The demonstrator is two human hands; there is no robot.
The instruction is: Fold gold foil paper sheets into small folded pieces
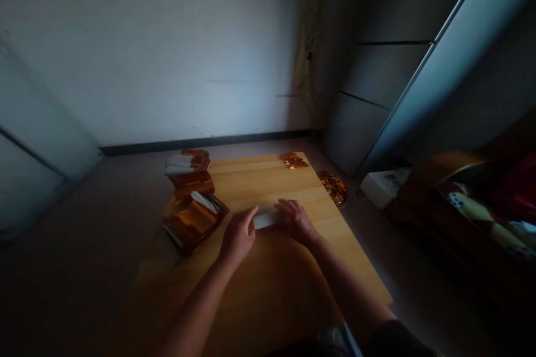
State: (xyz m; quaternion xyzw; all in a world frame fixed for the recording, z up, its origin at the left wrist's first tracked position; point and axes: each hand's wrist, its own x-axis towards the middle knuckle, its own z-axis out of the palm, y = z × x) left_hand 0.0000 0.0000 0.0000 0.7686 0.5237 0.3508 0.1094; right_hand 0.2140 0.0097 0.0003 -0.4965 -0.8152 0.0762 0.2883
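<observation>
A small white piece of paper (265, 219), folded or cut to a strip, is between my hands over the wooden table. My left hand (242, 230) grips its left end, thumb toward the paper. My right hand (295, 219) is at its right end, with the fingers bent over it and partly hiding it. To the left of my left hand lies a stack of shiny orange foil sheets (195, 217) with white edges showing. Behind it are more curled orange foil sheets (196, 159).
Folded orange foil pieces (294, 161) sit at the table's far right corner. A round heap of similar foil pieces (334, 187) is on the floor beyond the right edge. A white box (381, 187) and a wooden seat (452, 173) stand right of the table (247, 178).
</observation>
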